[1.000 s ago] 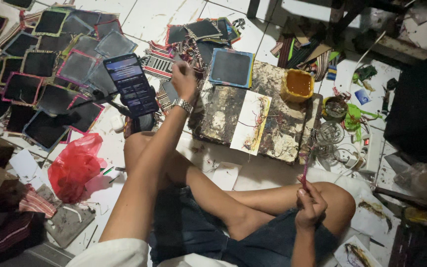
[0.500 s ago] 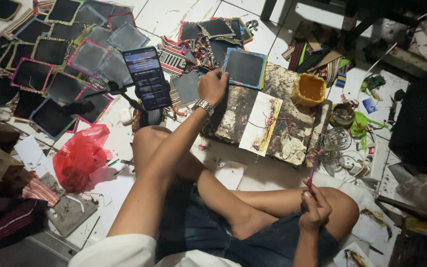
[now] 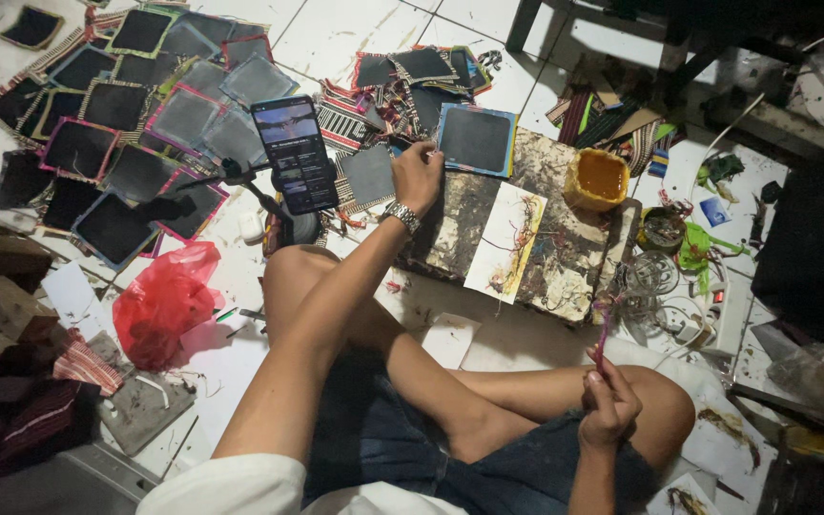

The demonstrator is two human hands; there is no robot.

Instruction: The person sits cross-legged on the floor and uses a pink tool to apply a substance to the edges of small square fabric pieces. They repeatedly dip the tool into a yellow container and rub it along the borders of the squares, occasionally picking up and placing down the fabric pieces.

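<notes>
phone (image 3: 295, 154) on stand, one, off board's left edge | left hand (image 3: 418, 175) at board's (image 3: 565, 257) top-left corner, fingers pinching grey patch (image 3: 371, 175), which lies flat left of them; nearer hand | blue-edged patch (image 3: 475, 139), one, just right | yellow cup (image 3: 597, 178), one | right hand (image 3: 607, 410) over knee, closed on thin brush (image 3: 602, 329), upright

The left hand (image 3: 418, 174) touches a dark fabric square (image 3: 370, 174) (beside a propped phone (image 3: 295, 154)); the right hand (image 3: 607, 408) holds a thin stick (image 3: 601, 329).

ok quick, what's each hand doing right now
Left hand: closed on the edge of a dark grey square patch by the work board.
Right hand: closed, holding a thin purple stick upright.
</notes>
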